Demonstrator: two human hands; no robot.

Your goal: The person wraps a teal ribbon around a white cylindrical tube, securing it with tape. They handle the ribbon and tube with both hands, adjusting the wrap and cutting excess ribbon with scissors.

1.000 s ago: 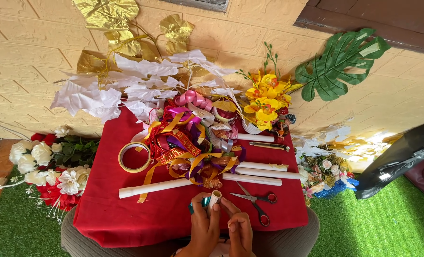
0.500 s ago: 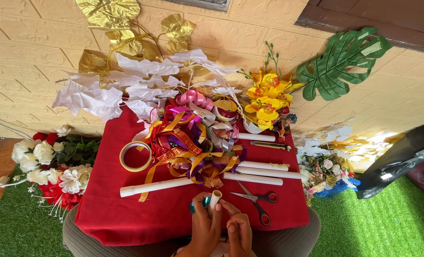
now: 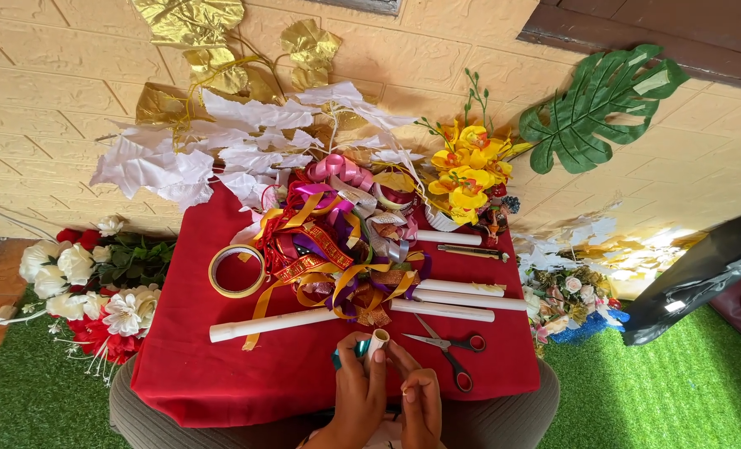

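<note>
My left hand (image 3: 356,391) grips a short white tube (image 3: 377,342) upright at the near edge of the red-clothed table (image 3: 196,378); a bit of teal ribbon (image 3: 343,356) shows beside the fingers. My right hand (image 3: 420,399) touches the tube's lower part from the right, fingers curled against it. Black-handled scissors (image 3: 447,347) lie just right of the hands. A pile of coloured ribbons (image 3: 337,258) sits behind them, mid-table.
Long white tubes (image 3: 270,324) (image 3: 457,298) and a tape roll (image 3: 236,271) lie on the cloth. Artificial flowers lie at the left (image 3: 88,287) and right (image 3: 574,295) on green turf. White, gold and yellow blooms (image 3: 468,170) and a green leaf (image 3: 599,104) lean on the wall.
</note>
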